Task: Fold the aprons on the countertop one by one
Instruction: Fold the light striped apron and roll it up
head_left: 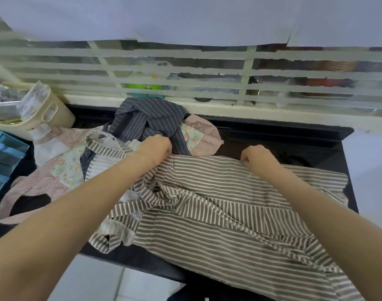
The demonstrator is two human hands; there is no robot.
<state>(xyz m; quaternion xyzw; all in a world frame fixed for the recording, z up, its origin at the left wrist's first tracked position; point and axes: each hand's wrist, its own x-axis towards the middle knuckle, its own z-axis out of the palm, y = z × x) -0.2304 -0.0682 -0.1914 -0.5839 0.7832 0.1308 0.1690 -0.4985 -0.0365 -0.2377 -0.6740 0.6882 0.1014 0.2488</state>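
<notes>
A brown-and-white striped apron (229,218) lies spread over the black countertop (316,148), its lower part hanging off the near edge. My left hand (156,148) pinches the apron's far edge near the top left corner. My right hand (256,157) pinches the same far edge further right. The apron's straps are bunched in a tangle near its middle left. Behind it lie a dark navy pinstriped apron (151,120) in a heap and a pink dotted apron with floral patches (61,172) at the left.
A cream plastic jug (44,111) and blue plastic drawers (5,153) stand at the left. A louvred window (185,68) runs along the back of the counter. White floor tiles (94,279) show below the near edge.
</notes>
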